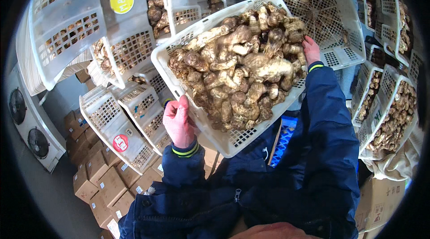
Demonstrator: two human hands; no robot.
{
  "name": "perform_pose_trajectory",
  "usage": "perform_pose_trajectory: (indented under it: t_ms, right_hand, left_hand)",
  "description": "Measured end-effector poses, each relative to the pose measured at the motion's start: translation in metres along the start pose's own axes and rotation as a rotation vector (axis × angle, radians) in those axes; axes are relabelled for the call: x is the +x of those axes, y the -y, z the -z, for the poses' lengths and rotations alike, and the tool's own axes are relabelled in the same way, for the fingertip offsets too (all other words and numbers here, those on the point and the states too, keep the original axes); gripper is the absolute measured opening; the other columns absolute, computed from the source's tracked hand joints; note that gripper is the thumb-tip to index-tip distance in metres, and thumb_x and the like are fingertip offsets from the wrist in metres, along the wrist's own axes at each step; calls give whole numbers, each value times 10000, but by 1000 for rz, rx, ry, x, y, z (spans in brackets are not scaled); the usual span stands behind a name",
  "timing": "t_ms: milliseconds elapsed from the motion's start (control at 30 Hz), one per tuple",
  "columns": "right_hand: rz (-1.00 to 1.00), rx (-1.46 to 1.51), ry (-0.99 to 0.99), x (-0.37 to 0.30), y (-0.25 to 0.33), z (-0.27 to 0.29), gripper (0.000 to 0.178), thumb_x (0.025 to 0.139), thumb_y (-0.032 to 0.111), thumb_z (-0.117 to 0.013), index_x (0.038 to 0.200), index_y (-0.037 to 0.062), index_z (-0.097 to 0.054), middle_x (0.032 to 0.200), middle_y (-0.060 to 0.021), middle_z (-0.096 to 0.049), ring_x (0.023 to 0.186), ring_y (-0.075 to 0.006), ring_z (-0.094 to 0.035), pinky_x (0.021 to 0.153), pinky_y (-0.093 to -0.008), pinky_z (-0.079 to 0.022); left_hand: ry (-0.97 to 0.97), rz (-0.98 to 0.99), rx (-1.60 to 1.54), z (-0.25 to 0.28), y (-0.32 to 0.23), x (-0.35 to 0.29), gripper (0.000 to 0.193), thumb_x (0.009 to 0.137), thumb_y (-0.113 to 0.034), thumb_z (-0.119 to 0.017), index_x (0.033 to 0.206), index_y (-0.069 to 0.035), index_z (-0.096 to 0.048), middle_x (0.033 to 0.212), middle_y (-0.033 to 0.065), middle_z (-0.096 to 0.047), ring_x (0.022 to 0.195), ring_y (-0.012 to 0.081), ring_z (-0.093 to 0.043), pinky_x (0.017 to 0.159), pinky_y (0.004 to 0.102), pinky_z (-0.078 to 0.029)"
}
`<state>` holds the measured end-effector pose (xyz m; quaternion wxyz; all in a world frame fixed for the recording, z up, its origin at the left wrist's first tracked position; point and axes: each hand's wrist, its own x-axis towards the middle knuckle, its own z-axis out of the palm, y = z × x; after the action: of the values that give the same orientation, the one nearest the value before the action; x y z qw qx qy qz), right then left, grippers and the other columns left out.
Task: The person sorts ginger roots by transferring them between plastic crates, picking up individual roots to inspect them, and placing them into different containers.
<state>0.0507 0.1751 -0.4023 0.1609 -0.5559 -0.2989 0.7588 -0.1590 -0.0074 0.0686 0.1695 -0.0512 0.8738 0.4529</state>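
A white plastic crate point(167, 74) with slotted sides is held up in front of me, tilted, and heaped with mushrooms point(237, 69). These have thick pale stems and brown, scaly caps. At the crate's near left edge my left hand point(178, 123) is closed on the rim, thumb on the outside near the top. My right hand point(311, 52) grips the opposite side on the right, its fingers partly hidden by the crate. Just beyond it stands another white crate point(348, 26) with a few mushrooms in its bottom.
Stacked white crates point(67, 24) of mushrooms rise at the left, and more crates point(380, 109) stand at the right. Lower left, cardboard boxes point(109, 185) are piled beside a unit with two fans point(38, 142). A blue lattice crate point(283, 138) shows below mine.
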Motion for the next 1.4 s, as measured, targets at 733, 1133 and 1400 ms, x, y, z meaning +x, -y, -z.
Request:
perform_pose_trajectory:
  t_ms: [733,1133,1400]
  right_hand:
    - [-198,-77,19,-23,93,8,452,959,382,-391,1290,84,-465,1087,-44,-580,895,-104,-534,805,-231,-435]
    - [-79,329,-122,-13,90,69,518,930,303,-485,1380,101,-326,1373,-106,-397,1241,-283,-411,991,-384,-363]
    - [-196,230,-56,-73,80,84,411,928,261,-476,1280,51,-453,1144,-147,-578,998,-225,-597,804,-290,-502]
  left_hand:
    - [12,-76,-140,-32,-3,0,189,856,-127,-640,714,-96,-520,604,-48,-481,523,26,-377,496,190,-285]
    - [-7,-23,-105,-36,-4,0,205,867,-142,-630,700,-94,-522,579,-62,-464,484,20,-347,459,188,-261]
    - [5,-36,-115,-35,-8,-3,224,875,-134,-618,695,-92,-492,621,-35,-494,533,37,-414,494,185,-322]
